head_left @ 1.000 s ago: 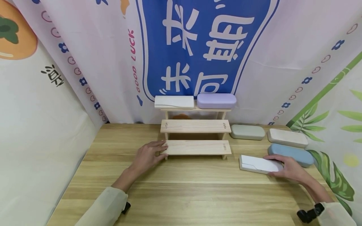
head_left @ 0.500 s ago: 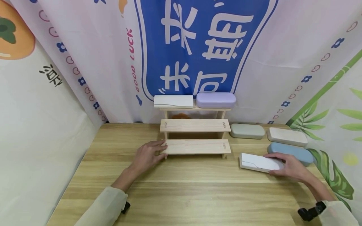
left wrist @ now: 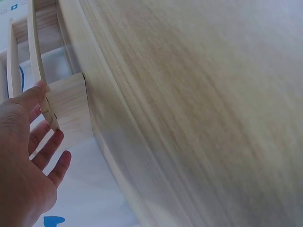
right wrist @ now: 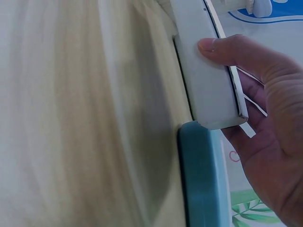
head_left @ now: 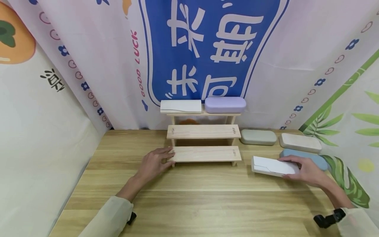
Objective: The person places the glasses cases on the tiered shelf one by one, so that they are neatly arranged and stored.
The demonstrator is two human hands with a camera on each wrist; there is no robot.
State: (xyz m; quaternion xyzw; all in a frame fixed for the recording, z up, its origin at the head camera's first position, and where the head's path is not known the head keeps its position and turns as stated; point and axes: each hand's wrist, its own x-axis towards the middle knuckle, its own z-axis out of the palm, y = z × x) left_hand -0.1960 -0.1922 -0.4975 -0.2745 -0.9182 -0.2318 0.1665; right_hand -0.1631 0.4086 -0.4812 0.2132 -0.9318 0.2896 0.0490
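My right hand point(head_left: 308, 171) holds a white glasses case point(head_left: 273, 165) by its right end, thumb on the near side and fingers on the far side. In the right wrist view the white case point(right wrist: 208, 85) is raised off the table, its shadow below. My left hand point(head_left: 154, 163) holds the left end of the lowest shelf of a three-tier wooden stand point(head_left: 205, 153). In the left wrist view, thumb and fingers lie on either side of the shelf's end point(left wrist: 49, 111). On the top tier sit a white folding case point(head_left: 180, 106) and a purple case point(head_left: 225, 104).
Right of the stand lie a grey-green case point(head_left: 258, 137), a cream case point(head_left: 300, 142) and a blue case point(head_left: 315, 159), partly covered by my right hand. A printed curtain point(head_left: 118, 65) hangs behind the wooden table point(head_left: 189, 204).
My right hand has lifted the white glasses case off the table and moved it slightly away from me. My left hand stays at the stand. The view has shifted slightly.
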